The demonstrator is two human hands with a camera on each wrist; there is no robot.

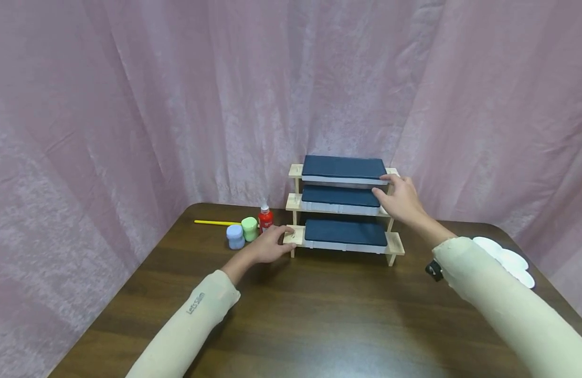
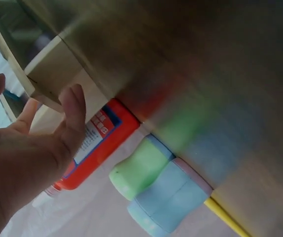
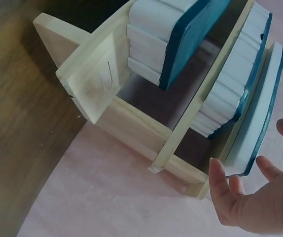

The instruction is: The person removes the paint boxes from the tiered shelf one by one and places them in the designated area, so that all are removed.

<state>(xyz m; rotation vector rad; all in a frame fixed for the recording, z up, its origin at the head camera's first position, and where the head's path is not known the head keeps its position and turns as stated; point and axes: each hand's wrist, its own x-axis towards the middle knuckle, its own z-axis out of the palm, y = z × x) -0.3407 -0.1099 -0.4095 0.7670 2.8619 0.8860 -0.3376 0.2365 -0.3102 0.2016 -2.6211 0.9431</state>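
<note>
Partly, the left hand hides the red bottle — beside the rack.

Curtained-off indoor spot, pink drapes around a brown wood-grain table, kind of room unclear

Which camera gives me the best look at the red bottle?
The left wrist view: the red bottle appears large, with part of its label visible, though the left hand covers some. The head view shows it small, partly behind that hand. The right wrist view misses it.
</note>
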